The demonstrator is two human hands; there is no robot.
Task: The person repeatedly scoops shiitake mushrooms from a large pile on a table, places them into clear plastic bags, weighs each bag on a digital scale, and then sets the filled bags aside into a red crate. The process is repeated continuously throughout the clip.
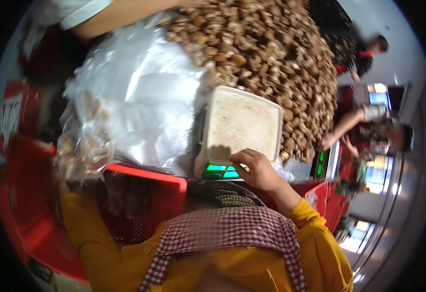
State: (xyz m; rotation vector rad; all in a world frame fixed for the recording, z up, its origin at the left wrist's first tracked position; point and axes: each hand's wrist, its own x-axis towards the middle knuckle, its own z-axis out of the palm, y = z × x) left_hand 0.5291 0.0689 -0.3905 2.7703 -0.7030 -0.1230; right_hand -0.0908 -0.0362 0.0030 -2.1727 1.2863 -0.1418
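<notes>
My right hand (255,168) rests at the near edge of a weighing scale's pale, stained tray (247,124), fingers bent and apart, holding nothing. Beneath it glow the scale's green displays (222,171). My left arm reaches out to the left, where a clear plastic bag of mushrooms (85,146) is at my left hand (57,179); that hand is blurred and mostly hidden, so its grip cannot be made out. A stack of clear plastic bags (158,98) lies left of the scale. Beyond the scale spreads a big heap of brown mushrooms (267,54).
Red plastic crates (147,173) stand below the table edge and at the left (34,204). A co-worker's arm (125,16) reaches over the heap from the top left. At the right another person's hand (328,140) is near a second scale (320,164).
</notes>
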